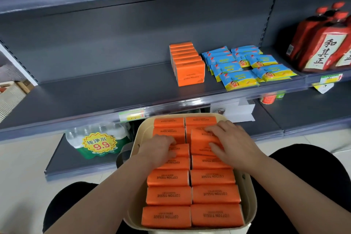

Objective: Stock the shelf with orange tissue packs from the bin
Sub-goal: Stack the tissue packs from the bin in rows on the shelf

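A cream bin [139, 135] rests on my lap, filled with two columns of orange tissue packs [169, 194]. My left hand [157, 150] curls its fingers over a pack [182, 150] in the left column. My right hand [230, 143] grips a pack [201, 141] in the right column that is tilted up out of its row. On the grey shelf [95, 93] in front of me stands a row of several orange packs [188, 64], one behind the other.
Blue and yellow wipe packs [247, 66] lie right of the orange row. Red bottles [322, 43] stand at the far right. A shrink-wrapped water pack [98, 140] sits on the bottom shelf beside the bin. The shelf's left half is bare grey metal.
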Available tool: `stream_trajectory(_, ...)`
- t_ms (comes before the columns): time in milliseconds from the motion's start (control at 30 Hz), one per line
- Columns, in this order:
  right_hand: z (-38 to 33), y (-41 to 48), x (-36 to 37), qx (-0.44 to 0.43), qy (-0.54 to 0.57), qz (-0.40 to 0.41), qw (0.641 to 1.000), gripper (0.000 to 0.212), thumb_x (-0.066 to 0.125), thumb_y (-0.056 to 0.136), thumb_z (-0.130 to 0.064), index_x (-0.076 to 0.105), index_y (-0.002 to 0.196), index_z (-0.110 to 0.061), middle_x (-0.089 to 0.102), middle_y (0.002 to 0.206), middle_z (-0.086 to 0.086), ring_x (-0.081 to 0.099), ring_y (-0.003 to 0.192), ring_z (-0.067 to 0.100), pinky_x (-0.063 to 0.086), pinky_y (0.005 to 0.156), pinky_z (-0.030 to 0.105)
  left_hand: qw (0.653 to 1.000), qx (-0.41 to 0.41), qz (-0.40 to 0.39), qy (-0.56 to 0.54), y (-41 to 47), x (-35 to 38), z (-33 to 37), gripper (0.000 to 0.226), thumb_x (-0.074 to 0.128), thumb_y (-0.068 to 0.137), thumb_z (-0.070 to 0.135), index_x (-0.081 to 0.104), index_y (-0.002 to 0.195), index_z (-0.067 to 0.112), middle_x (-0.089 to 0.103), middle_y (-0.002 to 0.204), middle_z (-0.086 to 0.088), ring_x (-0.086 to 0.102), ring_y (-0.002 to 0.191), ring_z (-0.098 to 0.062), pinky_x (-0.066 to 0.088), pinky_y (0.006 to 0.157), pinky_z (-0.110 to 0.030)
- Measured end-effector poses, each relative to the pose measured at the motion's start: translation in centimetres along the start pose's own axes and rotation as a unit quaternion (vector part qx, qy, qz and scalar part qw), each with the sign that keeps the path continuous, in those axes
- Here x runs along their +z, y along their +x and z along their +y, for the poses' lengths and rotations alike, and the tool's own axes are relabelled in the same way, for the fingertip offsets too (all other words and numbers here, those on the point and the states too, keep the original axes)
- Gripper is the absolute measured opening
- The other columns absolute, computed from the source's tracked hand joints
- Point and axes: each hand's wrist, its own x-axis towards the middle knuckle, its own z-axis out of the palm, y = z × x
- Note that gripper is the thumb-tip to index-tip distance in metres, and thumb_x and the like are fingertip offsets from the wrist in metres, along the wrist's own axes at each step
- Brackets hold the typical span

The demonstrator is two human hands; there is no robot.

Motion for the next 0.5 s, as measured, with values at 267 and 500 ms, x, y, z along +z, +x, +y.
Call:
stream_trajectory(267, 0.5, -0.2, 1.2, 0.023, 0.025, -0.035, 0.999, 0.043, 0.046, 0.09, -0.04, 0.042, 0.132, -0.031, 0.049, 0.132, -0.009, 0.043, 0.124, 0.012, 0.033, 0.1, 0.033, 1.0, -0.019, 0.002, 0.023, 0.4, 0.6, -0.1, 0.033, 0.056, 0.09, 0.033, 0.053, 0.122, 0.029, 0.059, 0.117, 0.004, 0.055, 0.109, -0.018, 0.05, 0.089, -0.04)
stream_trajectory(500, 0.5, -0.5, 0.0, 0.051, 0.018, 0.032, 0.998, 0.051, 0.032, 0.082, -0.046, 0.054, 0.124, -0.026, 0.06, 0.113, -0.006, 0.055, 0.108, 0.017, 0.039, 0.088, 0.036, 0.992, -0.018, 0.121, -0.017, -0.2, -1.6, 0.2, 0.029, 0.051, 0.092, 0.021, 0.05, 0.121, 0.018, 0.055, 0.117, -0.004, 0.049, 0.107, -0.022, 0.044, 0.09, -0.036)
